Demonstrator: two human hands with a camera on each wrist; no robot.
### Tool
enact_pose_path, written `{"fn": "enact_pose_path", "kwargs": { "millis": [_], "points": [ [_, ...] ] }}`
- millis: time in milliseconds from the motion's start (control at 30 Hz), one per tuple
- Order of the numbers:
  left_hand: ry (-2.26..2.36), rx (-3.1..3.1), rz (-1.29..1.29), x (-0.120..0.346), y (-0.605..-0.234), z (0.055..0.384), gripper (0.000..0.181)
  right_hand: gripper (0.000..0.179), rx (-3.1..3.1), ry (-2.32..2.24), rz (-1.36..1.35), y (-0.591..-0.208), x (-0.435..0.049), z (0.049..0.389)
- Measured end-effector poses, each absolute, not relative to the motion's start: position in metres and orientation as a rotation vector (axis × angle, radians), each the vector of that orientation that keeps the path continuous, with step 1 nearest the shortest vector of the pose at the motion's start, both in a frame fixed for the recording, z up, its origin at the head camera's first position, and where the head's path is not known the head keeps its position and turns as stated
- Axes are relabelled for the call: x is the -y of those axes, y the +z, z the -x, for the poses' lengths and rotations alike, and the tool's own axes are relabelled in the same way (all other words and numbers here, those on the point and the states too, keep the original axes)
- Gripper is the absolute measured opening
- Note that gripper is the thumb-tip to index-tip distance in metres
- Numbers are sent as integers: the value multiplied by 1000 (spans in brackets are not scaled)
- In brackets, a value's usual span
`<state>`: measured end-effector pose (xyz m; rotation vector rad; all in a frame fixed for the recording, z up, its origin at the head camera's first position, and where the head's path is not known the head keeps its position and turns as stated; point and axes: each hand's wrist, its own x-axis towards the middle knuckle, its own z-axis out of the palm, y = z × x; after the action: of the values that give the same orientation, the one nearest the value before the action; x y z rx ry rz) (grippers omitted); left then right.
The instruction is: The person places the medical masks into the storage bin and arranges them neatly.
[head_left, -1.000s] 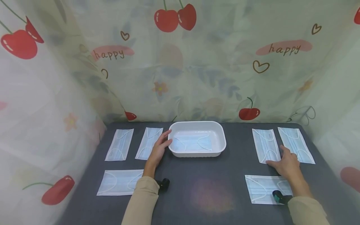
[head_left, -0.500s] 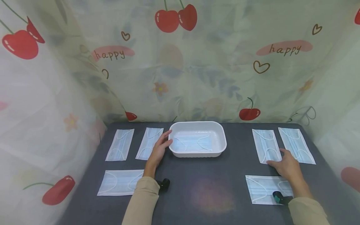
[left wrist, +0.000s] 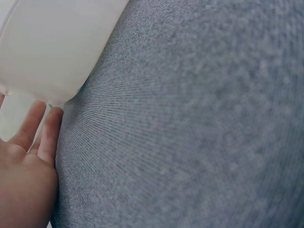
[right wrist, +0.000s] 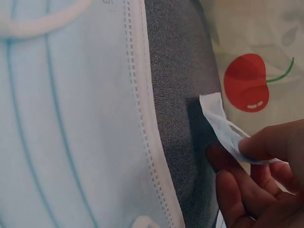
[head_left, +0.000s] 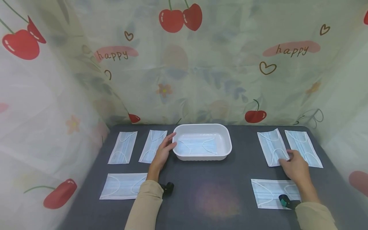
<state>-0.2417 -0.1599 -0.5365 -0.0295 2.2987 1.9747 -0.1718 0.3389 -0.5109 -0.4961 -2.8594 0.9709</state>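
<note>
My right hand pinches the near right edge of a light blue face mask between thumb and fingers. That mask is tilted, its right side raised; in the right wrist view the pinched mask appears edge-on above the grey surface. At the centre back stands a white plastic basin with one face mask lying flat inside. My left hand touches the basin's left end, fingers extended along its side. The left wrist view has these straight fingers right at the basin wall.
Face masks lie flat on the dark grey table: an upright one, another and a sideways one at left. At right are an upright mask and a sideways mask under my forearm. A cherry-print curtain encloses the table.
My right thumb and fingers have closed on the mask's edge and lifted its right side slightly, tilting it. The left hand and basin have stayed put.
</note>
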Motion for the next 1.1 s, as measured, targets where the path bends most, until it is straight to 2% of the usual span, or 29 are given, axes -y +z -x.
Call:
{"fn": "enact_pose_path", "kwargs": {
  "millis": [133, 333, 467, 767, 1100],
  "points": [
    [1956, -2270, 35, 159, -528, 240, 49, 51, 2790, 986, 523, -509, -337, 171],
    [1912, -2277, 22, 159, -516, 237, 51, 50, 2752, 1049, 579, -505, -335, 172],
    [1934, -2268, 24, 159, -525, 240, 50, 51, 2681, 1196, 640, -504, -337, 173],
    [1983, -2300, 35, 159, -537, 242, 46, 60, 2297, 1897, 780, -503, -340, 177],
    [2000, -2288, 9, 161, -537, 243, 46, 63, 2229, 2059, 762, -497, -342, 180]
  ]
}}
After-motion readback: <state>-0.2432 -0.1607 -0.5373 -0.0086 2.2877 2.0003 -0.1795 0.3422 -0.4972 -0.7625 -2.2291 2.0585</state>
